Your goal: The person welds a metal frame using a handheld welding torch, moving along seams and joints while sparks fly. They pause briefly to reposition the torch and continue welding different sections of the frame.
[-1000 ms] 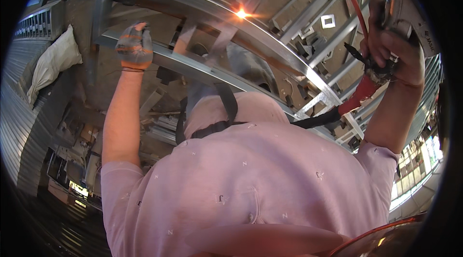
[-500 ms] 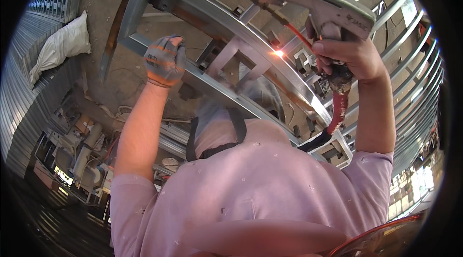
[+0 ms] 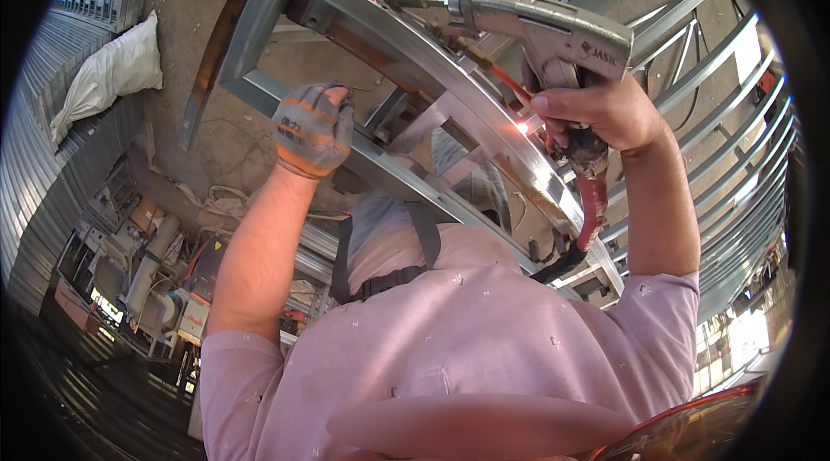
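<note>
My right hand (image 3: 596,111), bare, is wrapped round the grip of a grey handheld welding gun (image 3: 558,33). Its long nozzle points left, and the tip is at the curved steel beam (image 3: 415,33), with a small red glow there; actual contact is unclear. An orange-red feed tube (image 3: 510,80) runs along the gun, and a red-wrapped hose (image 3: 592,201) drops from the handle. My left hand (image 3: 313,132), in a grey and orange glove, is closed in a fist above the frame's straight bar (image 3: 380,163). Whatever its fingers may hold is hidden.
Short cross pieces (image 3: 424,124) join the beam and bar. Curved metal bars (image 3: 726,132) fill the right side. A white sack (image 3: 117,72) leans on corrugated sheeting (image 3: 35,106) at left. Machinery and clutter (image 3: 151,279) stand at lower left. A rusty strip (image 3: 212,59) lies on the ground.
The welding gun and my right hand have moved left and slightly down, bringing the nozzle tip to the curved beam. My closed left hand has shifted a little right and down.
</note>
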Action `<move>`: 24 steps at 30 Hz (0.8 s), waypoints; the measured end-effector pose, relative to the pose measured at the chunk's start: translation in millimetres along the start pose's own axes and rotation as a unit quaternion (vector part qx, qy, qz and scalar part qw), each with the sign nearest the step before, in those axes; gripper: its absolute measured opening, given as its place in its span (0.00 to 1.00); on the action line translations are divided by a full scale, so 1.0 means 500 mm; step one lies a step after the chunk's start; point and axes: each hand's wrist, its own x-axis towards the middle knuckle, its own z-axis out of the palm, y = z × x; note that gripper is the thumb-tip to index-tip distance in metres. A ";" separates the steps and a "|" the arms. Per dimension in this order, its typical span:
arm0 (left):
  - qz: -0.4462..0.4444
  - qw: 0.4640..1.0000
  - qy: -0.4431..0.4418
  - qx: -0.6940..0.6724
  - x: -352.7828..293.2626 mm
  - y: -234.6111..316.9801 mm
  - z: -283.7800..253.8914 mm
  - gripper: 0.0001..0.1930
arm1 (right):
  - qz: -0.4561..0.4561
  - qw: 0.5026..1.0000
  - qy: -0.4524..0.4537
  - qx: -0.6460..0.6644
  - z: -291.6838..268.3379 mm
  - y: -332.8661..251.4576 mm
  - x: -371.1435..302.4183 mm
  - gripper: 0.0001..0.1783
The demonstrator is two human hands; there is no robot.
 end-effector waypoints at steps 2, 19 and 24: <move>0.002 1.000 0.001 0.000 -0.002 -0.003 0.002 0.11 | 0.008 1.000 -0.002 0.001 0.000 -0.001 0.001 0.16; 0.009 1.000 0.002 0.011 -0.002 -0.006 0.005 0.10 | 0.037 0.999 0.018 -0.031 0.005 -0.004 0.000 0.13; 0.013 0.999 0.011 0.027 0.003 0.001 0.001 0.10 | 0.038 0.999 0.007 -0.032 0.003 -0.003 0.001 0.13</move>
